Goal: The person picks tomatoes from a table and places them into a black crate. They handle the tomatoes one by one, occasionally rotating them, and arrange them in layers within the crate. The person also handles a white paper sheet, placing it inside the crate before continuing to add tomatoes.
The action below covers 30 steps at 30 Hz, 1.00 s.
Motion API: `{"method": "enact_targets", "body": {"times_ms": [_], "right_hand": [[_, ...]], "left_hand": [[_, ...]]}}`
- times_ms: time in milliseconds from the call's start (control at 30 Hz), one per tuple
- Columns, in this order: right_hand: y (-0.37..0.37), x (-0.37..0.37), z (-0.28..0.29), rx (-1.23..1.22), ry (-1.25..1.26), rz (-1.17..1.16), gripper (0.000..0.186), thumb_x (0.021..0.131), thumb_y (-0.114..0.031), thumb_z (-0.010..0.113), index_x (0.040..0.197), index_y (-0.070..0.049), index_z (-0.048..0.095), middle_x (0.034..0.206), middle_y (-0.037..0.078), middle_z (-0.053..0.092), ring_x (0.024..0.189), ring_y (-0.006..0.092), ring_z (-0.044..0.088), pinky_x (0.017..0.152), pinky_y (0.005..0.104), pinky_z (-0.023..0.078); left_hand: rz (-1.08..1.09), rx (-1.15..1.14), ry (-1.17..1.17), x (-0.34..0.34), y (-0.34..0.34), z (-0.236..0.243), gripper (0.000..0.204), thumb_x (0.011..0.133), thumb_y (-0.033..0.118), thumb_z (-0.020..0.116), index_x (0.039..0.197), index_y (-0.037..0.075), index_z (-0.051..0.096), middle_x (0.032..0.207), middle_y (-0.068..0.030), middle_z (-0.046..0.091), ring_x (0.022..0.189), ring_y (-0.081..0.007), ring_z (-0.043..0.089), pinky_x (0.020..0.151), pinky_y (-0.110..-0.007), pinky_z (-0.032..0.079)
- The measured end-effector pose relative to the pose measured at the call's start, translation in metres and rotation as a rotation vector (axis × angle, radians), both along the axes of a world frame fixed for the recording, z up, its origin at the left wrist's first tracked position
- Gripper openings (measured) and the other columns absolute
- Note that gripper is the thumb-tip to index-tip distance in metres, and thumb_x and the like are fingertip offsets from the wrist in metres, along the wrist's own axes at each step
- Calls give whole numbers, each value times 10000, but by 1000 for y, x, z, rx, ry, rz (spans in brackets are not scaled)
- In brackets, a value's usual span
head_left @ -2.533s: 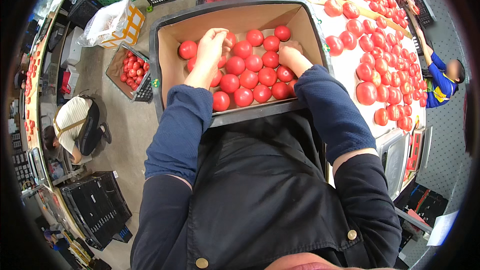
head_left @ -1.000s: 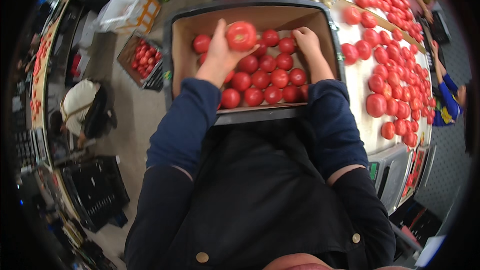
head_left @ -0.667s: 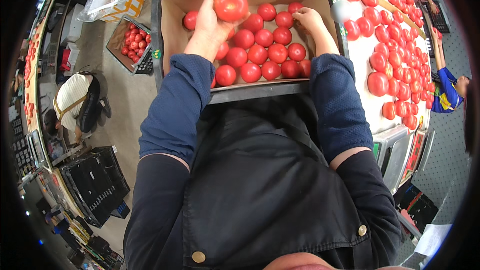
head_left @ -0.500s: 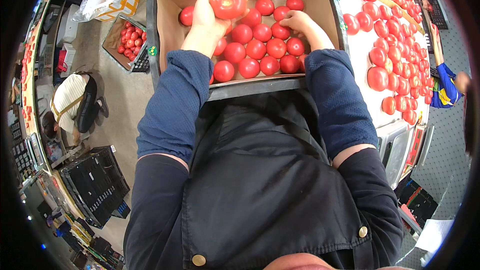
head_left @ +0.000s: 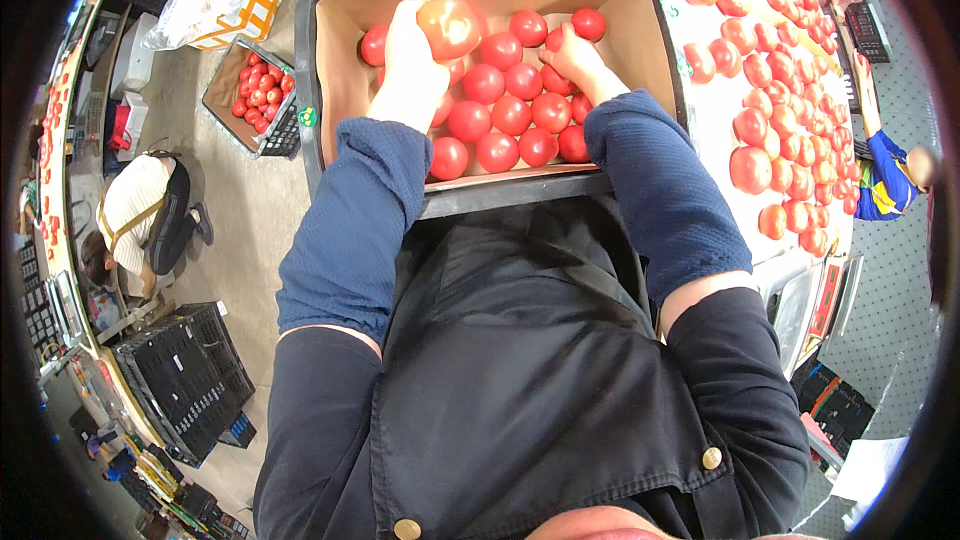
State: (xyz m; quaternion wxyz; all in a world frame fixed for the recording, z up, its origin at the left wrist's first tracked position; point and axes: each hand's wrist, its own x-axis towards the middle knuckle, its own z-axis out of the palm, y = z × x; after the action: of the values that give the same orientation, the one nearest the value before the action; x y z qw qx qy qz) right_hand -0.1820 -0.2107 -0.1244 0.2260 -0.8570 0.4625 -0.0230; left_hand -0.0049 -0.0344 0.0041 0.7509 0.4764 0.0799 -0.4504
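Note:
A black-rimmed crate (head_left: 430, 202) in front of me is lined with brown paper (head_left: 345, 50) and holds a layer of red tomatoes (head_left: 511, 115). Raised above that layer on the left is a large tomato (head_left: 450, 28), with my left hand (head_left: 408, 58) closed round its side. Toward the crate's right side, my right hand (head_left: 580, 62) reaches down with bent fingers and thumb about another tomato (head_left: 554, 39). That one sits among its neighbours and is partly hidden by the fingers.
Many tomatoes (head_left: 752, 126) cover the white table on my right, with a metal scale (head_left: 790, 290) nearer me. A smaller crate of tomatoes (head_left: 252, 145) stands on the floor at left. One person (head_left: 140, 200) bends there; another (head_left: 885, 175) reaches from the far right.
My right hand has shifted slightly left and nearer me, from one tomato to the edge of another. My left hand still holds its tomato, tilted a little and slightly lower.

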Motion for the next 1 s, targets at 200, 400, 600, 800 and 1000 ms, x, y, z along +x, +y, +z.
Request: {"method": "enact_targets", "body": {"times_ms": [200, 400, 600, 800, 1000], "right_hand": [[50, -18, 68, 860, -897, -462, 537, 872, -299, 644, 1300, -4, 509, 1219, 254, 596, 1110, 355, 601, 937, 401, 473], [-39, 11, -7, -542, -183, -86, 206, 823, -109, 533, 921, 20, 660, 970, 241, 644, 966, 408, 616, 877, 477, 504], [-22, -8, 16, -290, -222, -233, 331, 775, -144, 665, 1079, -28, 606, 1206, 160, 497, 1200, 356, 448, 956, 486, 434], [-20, -3, 25, -221, -120, -253, 418, 771, -204, 735, 1124, -26, 599, 1237, 161, 485, 1219, 353, 434, 996, 483, 415], [-21, -2, 21, -204, -133, -251, 354, 754, -148, 690, 1085, -41, 624, 1269, 143, 472, 1239, 342, 419, 1007, 479, 405]], "left_hand": [[-30, -95, 32, 8, 1, -7, 244, 939, 296, 525, 1057, 100, 610, 1036, -89, 640, 967, -263, 625, 778, -478, 576], [-188, -174, 99, 10, 3, -16, 333, 979, 306, 448, 1087, 28, 596, 1058, -143, 664, 946, -291, 656, 820, -450, 559], [-246, -43, 17, -1, -4, -17, 343, 941, 375, 497, 1106, 94, 603, 1008, -114, 671, 904, -278, 666, 768, -494, 541], [-257, -30, -3, 1, -1, -14, 328, 944, 365, 494, 1100, 96, 599, 998, -112, 672, 888, -267, 667, 742, -467, 550], [-270, -16, -15, 0, -1, -15, 323, 945, 364, 499, 1095, 98, 605, 994, -112, 670, 897, -263, 665, 737, -460, 552]]}}
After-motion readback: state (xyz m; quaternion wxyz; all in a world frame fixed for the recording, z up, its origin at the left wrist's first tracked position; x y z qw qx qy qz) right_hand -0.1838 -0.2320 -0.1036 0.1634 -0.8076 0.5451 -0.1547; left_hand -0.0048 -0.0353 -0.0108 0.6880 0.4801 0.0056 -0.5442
